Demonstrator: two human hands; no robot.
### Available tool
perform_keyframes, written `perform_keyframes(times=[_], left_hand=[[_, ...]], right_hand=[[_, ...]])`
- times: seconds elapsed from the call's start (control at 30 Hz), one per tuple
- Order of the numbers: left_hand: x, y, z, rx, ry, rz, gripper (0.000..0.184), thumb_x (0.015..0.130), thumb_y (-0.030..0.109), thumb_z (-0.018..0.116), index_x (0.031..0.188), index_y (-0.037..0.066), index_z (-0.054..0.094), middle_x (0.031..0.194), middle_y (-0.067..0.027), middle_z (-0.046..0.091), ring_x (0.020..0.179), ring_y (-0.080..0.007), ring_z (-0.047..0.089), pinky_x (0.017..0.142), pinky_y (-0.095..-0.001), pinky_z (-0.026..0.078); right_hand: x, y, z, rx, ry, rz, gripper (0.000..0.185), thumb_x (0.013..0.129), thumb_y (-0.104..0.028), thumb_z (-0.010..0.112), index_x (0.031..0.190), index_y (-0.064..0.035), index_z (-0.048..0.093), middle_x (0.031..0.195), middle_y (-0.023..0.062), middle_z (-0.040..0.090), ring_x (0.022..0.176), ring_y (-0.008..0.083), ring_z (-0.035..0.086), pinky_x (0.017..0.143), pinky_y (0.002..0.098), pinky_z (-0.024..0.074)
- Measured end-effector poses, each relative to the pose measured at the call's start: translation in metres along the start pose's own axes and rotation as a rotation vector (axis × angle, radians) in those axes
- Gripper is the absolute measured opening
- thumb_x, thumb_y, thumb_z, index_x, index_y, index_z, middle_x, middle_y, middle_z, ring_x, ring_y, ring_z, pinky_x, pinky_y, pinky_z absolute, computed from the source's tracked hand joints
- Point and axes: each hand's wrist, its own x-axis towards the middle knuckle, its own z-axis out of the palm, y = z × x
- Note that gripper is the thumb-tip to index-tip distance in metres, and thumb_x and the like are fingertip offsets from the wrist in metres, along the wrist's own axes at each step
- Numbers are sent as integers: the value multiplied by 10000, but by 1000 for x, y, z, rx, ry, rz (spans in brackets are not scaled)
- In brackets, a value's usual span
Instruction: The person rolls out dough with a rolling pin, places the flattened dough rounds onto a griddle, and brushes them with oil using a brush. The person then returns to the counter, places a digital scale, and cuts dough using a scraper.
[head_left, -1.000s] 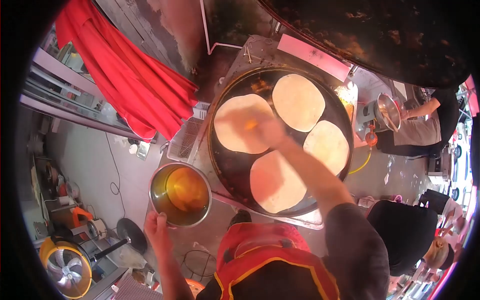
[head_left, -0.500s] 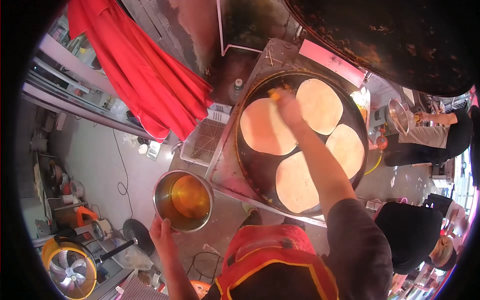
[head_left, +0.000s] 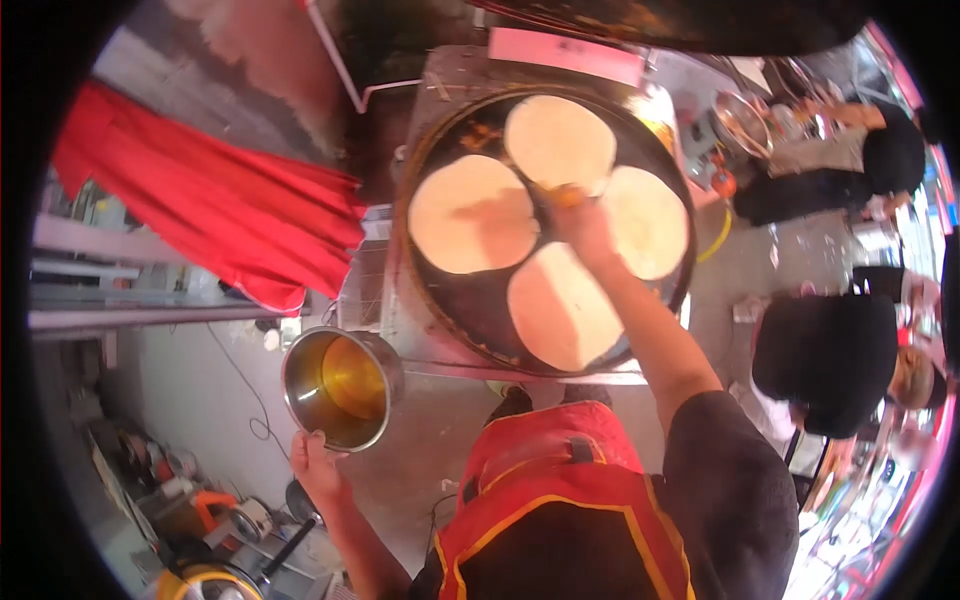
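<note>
My left hand (head_left: 318, 465) grips the lower rim of a steel pot (head_left: 340, 388) that holds yellow, oil-like liquid. Over the middle of a round black griddle (head_left: 455, 300), my right hand (head_left: 583, 222) is closed on a small yellowish thing (head_left: 565, 196), blurred and too small to name. Four pale round flatbreads lie on the griddle: a left one (head_left: 472, 214), a top one (head_left: 560, 143), a right one (head_left: 646, 222) and a bottom one (head_left: 562, 308). My right hand is between them, nearest the top and right ones.
A large dark lid (head_left: 690, 22) hangs beyond the griddle. Red cloth (head_left: 220, 200) hangs at the left. One person (head_left: 890, 150) is by a metal bowl (head_left: 741, 124) at the right; another person (head_left: 825, 350) in black is lower right. A fan (head_left: 210, 582) stands lower left.
My right hand has moved from the left flatbread, past the griddle's far side, to between the flatbreads. The pot is still in my left hand. The view has shifted.
</note>
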Motion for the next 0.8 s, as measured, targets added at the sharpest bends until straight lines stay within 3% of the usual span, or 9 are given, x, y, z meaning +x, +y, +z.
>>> perform_keyframes(times=[0.03,0.07,0.13,0.27,0.37,0.47,0.6,0.67,0.8], left_hand=[[2,-1,5,-12,-18,1,95,866,122,529,799,55,538,793,-36,603,672,-109,579,575,-242,465],[3,-2,9,-25,-36,2,91,865,119,530,800,54,537,796,-36,601,678,-109,579,583,-245,466],[-2,18,27,-124,6,5,88,862,110,534,793,55,532,792,-34,596,684,-109,577,595,-250,467],[-7,9,27,-182,-24,-5,69,864,97,533,823,46,553,787,-29,593,687,-104,573,600,-252,456],[-22,33,49,-134,-22,1,69,865,91,533,839,40,572,780,-21,588,671,-98,556,591,-241,439],[-38,37,63,-154,15,20,67,865,88,537,823,47,568,771,-20,586,654,-94,544,577,-236,436],[-51,43,77,-123,-60,52,83,868,84,536,792,52,550,747,-15,569,645,-92,535,565,-235,435],[-60,47,88,-127,-27,56,106,869,82,534,767,55,533,734,-11,557,642,-90,530,560,-233,433],[-73,52,98,-78,19,52,144,876,86,523,736,60,504,694,-7,530,614,-83,504,557,-230,427]], right_hand=[[-14,18,21,80,-55,-262,198,832,-61,558,1004,-42,653,1006,162,653,918,285,632,763,356,508],[-47,-19,25,-243,-214,-377,289,771,-48,593,1057,-39,634,1012,141,644,936,302,621,798,366,518],[-88,-72,27,-223,-372,-482,293,769,-90,623,1055,-28,617,1088,148,630,938,307,624,744,362,536],[-112,-94,-19,86,-351,144,143,837,-104,574,915,-19,657,839,129,671,741,221,652,625,338,514],[-87,15,-60,-7,-28,379,216,881,-165,556,860,18,669,751,171,663,711,194,662,594,343,498],[-59,4,-111,-249,125,123,113,854,-47,574,946,-32,638,855,158,643,741,271,649,632,375,500],[-114,-15,-65,-167,-311,-497,277,812,-178,625,1071,-81,640,996,162,643,1030,287,589,755,343,517],[-158,-41,-38,-176,-484,-371,388,809,-294,659,1117,-58,627,1017,186,649,974,330,619,747,378,529],[-180,-31,-63,67,-387,157,367,849,-344,653,1076,-56,650,889,214,653,827,364,652,680,412,516]])
